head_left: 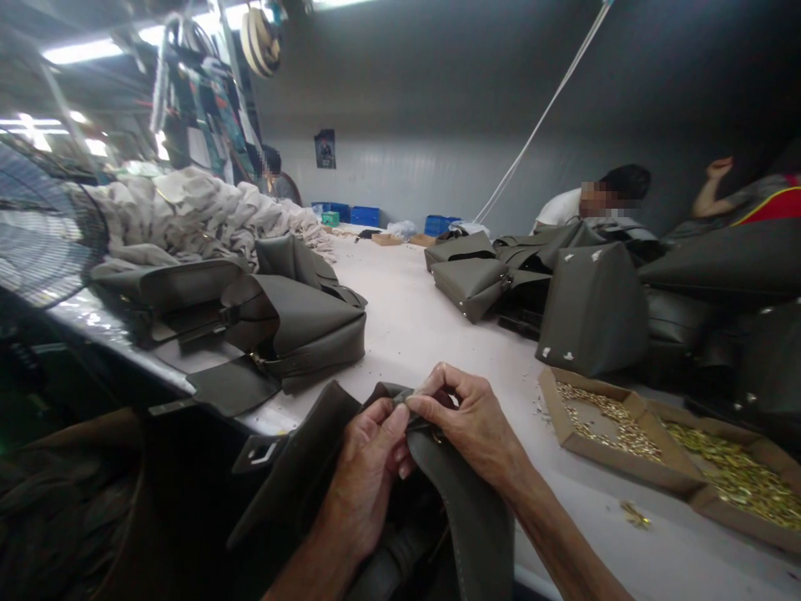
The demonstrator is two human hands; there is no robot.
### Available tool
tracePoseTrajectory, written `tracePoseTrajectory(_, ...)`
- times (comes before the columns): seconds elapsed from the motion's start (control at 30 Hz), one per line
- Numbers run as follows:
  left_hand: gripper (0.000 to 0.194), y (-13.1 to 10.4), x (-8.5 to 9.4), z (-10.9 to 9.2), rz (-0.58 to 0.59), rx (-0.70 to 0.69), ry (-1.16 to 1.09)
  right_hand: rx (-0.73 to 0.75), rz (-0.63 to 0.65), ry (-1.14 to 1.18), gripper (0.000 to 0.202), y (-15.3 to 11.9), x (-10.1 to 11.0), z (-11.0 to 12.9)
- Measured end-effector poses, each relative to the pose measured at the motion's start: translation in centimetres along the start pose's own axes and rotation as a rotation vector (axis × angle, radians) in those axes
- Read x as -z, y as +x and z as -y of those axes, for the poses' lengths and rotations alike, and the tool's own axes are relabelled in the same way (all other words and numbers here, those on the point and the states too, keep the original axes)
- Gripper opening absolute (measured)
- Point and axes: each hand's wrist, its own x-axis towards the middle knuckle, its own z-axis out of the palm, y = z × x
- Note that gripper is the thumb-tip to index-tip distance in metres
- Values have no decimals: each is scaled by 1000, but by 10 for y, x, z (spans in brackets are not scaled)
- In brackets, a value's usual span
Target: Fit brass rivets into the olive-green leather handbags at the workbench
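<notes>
A dark olive leather bag [476,517] lies across the near edge of the white table [413,325], partly in my lap. My left hand [369,467] pinches the bag's upper edge between thumb and fingers. My right hand [466,417] grips the same edge from the other side, its fingertips meeting the left thumb. A small brass fitting shows just under my right fingers. A metal buckle plate [259,453] sits on the bag's strap at lower left.
Finished olive bags [300,321] stand at left, more bags [594,309] at right. Two cardboard trays [613,426] of several small brass parts sit at right. A cloth pile [188,209], a fan [43,225] and seated people [601,200] lie beyond.
</notes>
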Motion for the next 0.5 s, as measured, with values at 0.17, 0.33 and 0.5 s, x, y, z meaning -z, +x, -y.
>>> tracePoseTrajectory(0.17,24,0,-1,-2,-5,15,-6,42,90,17,17,-1,11,-3)
tracePoseTrajectory(0.33,27,2,-2,-2,-17,9,-5,97,96,-5,10,-3,10,-5)
tracePoseTrajectory(0.5,27,1,-3,0,-14,-7,20,69,58,-19,15,-3,6,-1)
